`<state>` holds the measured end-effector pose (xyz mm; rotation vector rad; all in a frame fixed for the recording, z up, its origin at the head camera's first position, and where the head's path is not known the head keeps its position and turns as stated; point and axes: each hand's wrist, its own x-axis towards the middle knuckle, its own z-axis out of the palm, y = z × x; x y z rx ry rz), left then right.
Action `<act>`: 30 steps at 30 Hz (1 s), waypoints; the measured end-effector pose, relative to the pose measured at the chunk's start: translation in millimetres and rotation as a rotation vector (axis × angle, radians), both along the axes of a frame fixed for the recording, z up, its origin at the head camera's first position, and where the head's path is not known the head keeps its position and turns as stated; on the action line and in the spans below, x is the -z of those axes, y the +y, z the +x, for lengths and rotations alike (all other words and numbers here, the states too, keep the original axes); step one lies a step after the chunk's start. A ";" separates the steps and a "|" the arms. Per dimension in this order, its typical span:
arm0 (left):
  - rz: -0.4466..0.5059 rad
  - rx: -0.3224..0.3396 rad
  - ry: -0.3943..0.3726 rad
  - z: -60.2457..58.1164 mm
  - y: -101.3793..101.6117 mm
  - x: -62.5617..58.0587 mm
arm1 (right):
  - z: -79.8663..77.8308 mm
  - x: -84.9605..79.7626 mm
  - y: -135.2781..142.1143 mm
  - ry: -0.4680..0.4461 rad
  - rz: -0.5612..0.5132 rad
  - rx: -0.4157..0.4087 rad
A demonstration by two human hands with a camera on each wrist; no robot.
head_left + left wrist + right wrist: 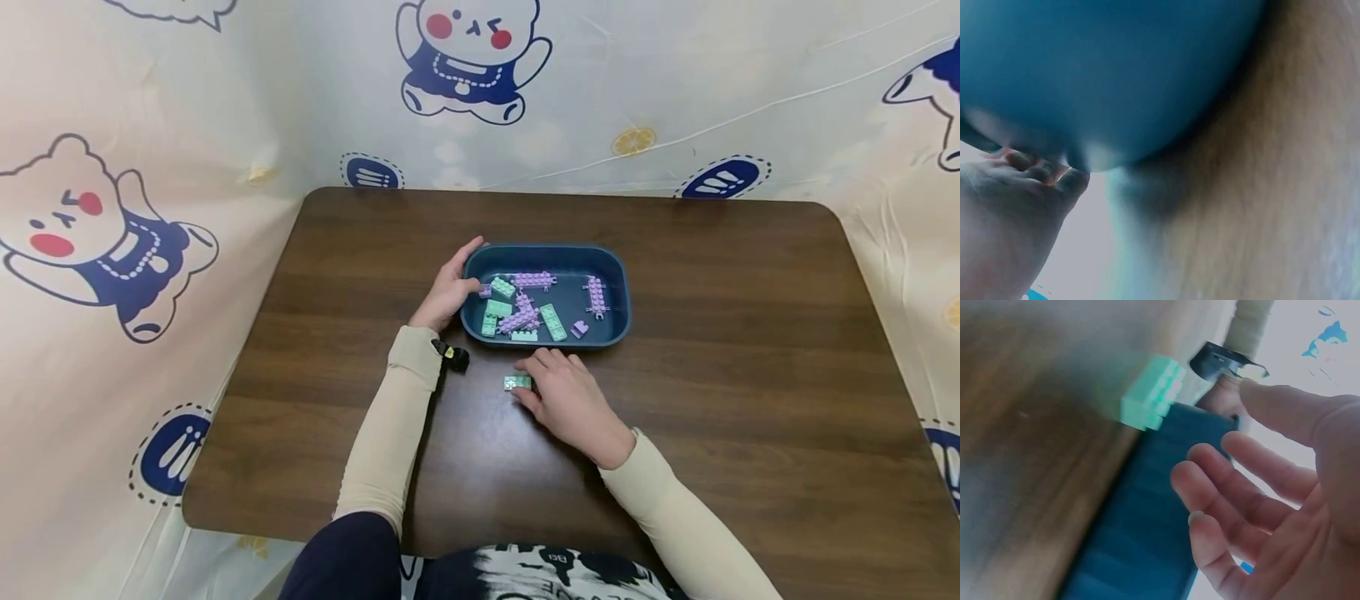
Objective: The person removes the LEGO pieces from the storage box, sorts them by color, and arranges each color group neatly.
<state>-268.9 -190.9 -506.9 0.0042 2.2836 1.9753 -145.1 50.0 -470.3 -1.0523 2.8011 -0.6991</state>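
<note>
On the table in front of a dark blue tray (621,335) lies a green toy building block (517,382) with studs. My right hand (572,407) is just right of it, thumb and fingers apart. In the right wrist view the same green block (1149,395) stands clear of my relaxed fingers, with a gap between. My left hand (446,293) grips the tray's left end, thumb over the rim. From the left wrist, the tray's blue outer wall (1104,69) fills much of the view, and my left hand's fingers (1072,182) touch it.
Inside the tray are several green blocks (553,322) and purple studded pieces (533,280), some heaped at the left, one purple strip (596,297) at the right. A brown wooden table (750,358) carries the tray. A printed curtain (315,92) hangs behind the table.
</note>
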 end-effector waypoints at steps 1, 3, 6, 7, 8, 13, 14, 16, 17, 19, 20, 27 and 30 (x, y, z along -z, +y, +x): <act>-0.007 -0.004 0.000 0.3 0.0 -1.2 | -0.1 -2.9 0.9 -0.005 -0.023 0.004; -0.044 -0.023 0.005 1.3 1.4 -3.3 | -1.2 -7.5 2.3 -0.007 -0.070 0.012; -0.114 -0.058 0.013 2.0 5.1 -4.8 | -4.9 -11.1 5.0 0.004 -0.146 0.026; -0.126 -0.072 0.014 2.1 6.4 -4.8 | -7.0 -11.6 6.1 0.015 -0.169 0.032; -0.131 -0.086 0.016 1.7 7.6 -4.5 | -9.9 -12.0 7.2 0.028 -0.199 0.037; -0.112 -0.134 0.017 -0.6 10.0 -4.2 | -33.7 -10.6 14.2 0.127 -0.310 0.084; -0.111 -0.137 0.014 -1.1 9.9 -4.5 | -39.7 -9.8 15.5 0.135 -0.319 0.101; -0.107 -0.139 0.001 -0.6 9.2 -5.7 | -51.6 -8.3 17.7 0.123 -0.311 0.138; -0.091 -0.141 0.000 0.3 9.0 -6.3 | -57.4 -7.3 18.4 0.099 -0.294 0.156; -0.055 -0.155 -0.002 5.1 8.7 -7.8 | -67.3 -5.9 18.9 0.022 -0.256 0.182; -0.030 -0.164 -0.001 8.8 8.8 -8.2 | -71.6 -5.6 18.6 -0.024 -0.234 0.187; 0.057 -0.236 -0.024 32.6 20.6 -2.3 | -91.5 -7.3 14.8 -0.200 -0.070 0.173; 0.080 -0.273 -0.036 32.9 26.2 2.1 | -95.8 -4.9 15.3 -0.212 -0.024 0.190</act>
